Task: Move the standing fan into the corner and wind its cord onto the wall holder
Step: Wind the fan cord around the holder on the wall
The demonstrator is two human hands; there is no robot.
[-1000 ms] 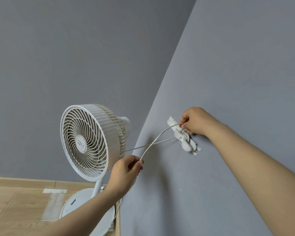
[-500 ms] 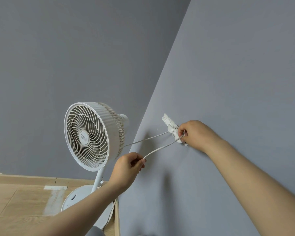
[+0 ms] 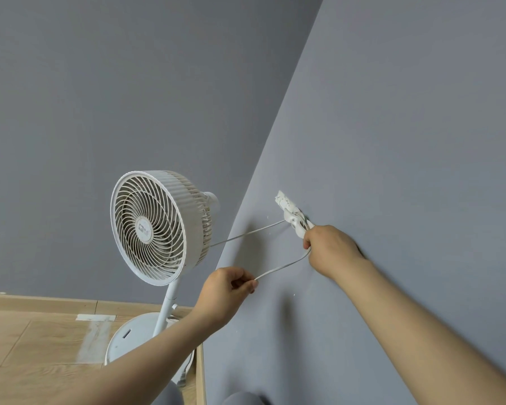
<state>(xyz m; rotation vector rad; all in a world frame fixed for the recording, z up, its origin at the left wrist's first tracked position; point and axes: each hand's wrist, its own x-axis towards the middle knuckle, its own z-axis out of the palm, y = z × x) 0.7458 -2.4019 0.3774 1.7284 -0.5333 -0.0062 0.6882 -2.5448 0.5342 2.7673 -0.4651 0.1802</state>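
The white standing fan (image 3: pixel 155 226) stands in the corner where two grey walls meet, its round base (image 3: pixel 135 334) on the wooden floor. A white cord holder (image 3: pixel 289 213) is fixed to the right wall. The thin white cord (image 3: pixel 284 266) runs from behind the fan head to the holder, loops round it, and comes back down. My right hand (image 3: pixel 330 249) grips the cord just below the holder, covering the holder's lower end. My left hand (image 3: pixel 227 290) pinches the cord lower and to the left, holding the span between the hands slack.
Light wooden floor (image 3: pixel 27 346) with a pale worn patch and a strip of tape lies left of the fan base. A wooden skirting board (image 3: pixel 200 372) runs along the foot of the right wall. My knees show at the bottom edge.
My right hand has carried the cord from above the holder down round it to below it. My left hand has stayed below, following with the cord.
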